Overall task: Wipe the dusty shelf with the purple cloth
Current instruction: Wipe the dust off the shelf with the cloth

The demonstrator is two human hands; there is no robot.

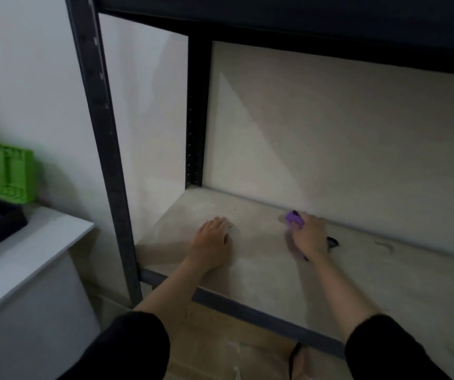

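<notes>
Right hand [309,237] grips the bunched, blurred purple cloth [294,219] on the pale shelf [385,283]; left hand [215,242] lies spread flat.

left hand [215,239] flat on shelf [385,292]; right hand [309,234] on cloth [293,219], near back wall

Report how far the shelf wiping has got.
Under way, not finished. The right hand grips the purple cloth near the back of the shelf; the left hand rests flat on the board. A dark smudge remains to the right, so that side looks unwiped. How clean the rest is, blur hides.
</notes>
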